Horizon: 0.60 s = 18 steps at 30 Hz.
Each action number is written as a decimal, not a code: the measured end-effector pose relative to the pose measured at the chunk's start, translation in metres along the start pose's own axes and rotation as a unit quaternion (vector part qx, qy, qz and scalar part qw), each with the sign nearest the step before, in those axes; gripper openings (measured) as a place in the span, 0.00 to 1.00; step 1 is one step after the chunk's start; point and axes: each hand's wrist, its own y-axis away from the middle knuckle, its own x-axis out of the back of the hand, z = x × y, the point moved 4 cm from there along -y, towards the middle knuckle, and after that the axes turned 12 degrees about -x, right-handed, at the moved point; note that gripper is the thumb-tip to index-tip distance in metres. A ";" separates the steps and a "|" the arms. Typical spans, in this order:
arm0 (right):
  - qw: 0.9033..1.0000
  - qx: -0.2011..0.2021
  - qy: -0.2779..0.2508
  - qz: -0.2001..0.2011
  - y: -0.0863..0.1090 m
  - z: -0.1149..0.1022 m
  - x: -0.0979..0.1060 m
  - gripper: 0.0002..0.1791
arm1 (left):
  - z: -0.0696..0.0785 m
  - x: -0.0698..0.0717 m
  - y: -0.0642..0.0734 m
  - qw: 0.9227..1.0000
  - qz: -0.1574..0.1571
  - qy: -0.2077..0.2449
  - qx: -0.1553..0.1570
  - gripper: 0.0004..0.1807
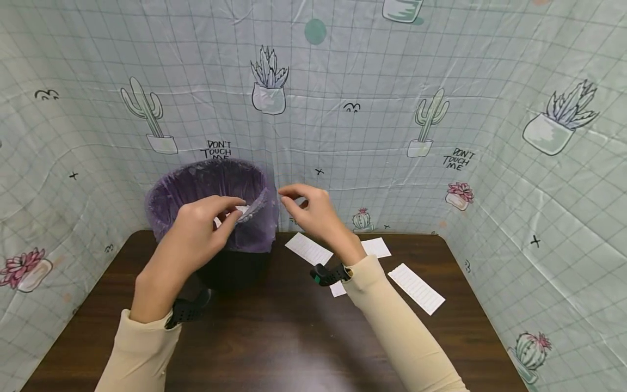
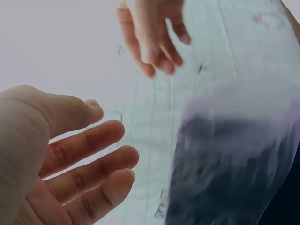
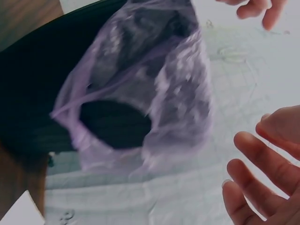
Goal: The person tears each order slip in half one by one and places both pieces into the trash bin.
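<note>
The tabletop [image 1: 274,348] carries a black bin [image 1: 235,269], lined with a purple bag [image 1: 257,234]. Near the bag, the person's left grip [image 1: 198,228] is empty, fingers loosely spread; the right grip [image 1: 318,212] matches. White slips [image 1: 416,288] lie right of the bin.

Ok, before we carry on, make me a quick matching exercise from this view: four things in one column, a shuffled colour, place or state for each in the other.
Things
1. liner
2. bin
3. right hand
4. rightmost paper slip

Descriptions
A. white, lying flat on the table
B. raised above the table, holding nothing
C. purple, thin plastic
D. black, standing toward the back left

Pairs: 1-C, 2-D, 3-B, 4-A
</note>
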 end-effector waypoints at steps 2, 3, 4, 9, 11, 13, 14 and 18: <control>1.000 -0.010 -0.003 0.005 0.008 0.011 0.003 0.13 | 0.007 -0.008 0.001 1.000 0.007 0.009 -0.006 0.11; 1.000 -0.014 -0.003 0.007 0.012 0.017 0.005 0.12 | 0.010 -0.013 0.001 1.000 0.010 0.013 -0.011 0.11; 1.000 -0.020 -0.003 0.010 0.016 0.023 0.006 0.12 | 0.013 -0.018 0.002 1.000 0.013 0.018 -0.014 0.11; 0.998 -0.053 -0.004 0.022 0.040 0.054 0.010 0.12 | 0.025 -0.045 0.010 0.998 0.033 0.049 -0.023 0.10; 0.997 -0.072 -0.009 0.023 0.050 0.067 0.009 0.13 | 0.028 -0.056 0.014 0.997 0.033 0.060 -0.018 0.10; 0.996 -0.089 -0.013 0.023 0.060 0.080 0.008 0.13 | 0.030 -0.067 0.018 0.997 0.027 0.072 -0.010 0.10; 0.995 -0.097 -0.013 0.025 0.065 0.087 0.007 0.13 | 0.031 -0.072 0.020 0.997 0.023 0.077 -0.007 0.10; 0.992 -0.125 -0.018 0.032 0.085 0.111 0.005 0.13 | 0.036 -0.094 0.028 0.995 0.008 0.099 0.006 0.11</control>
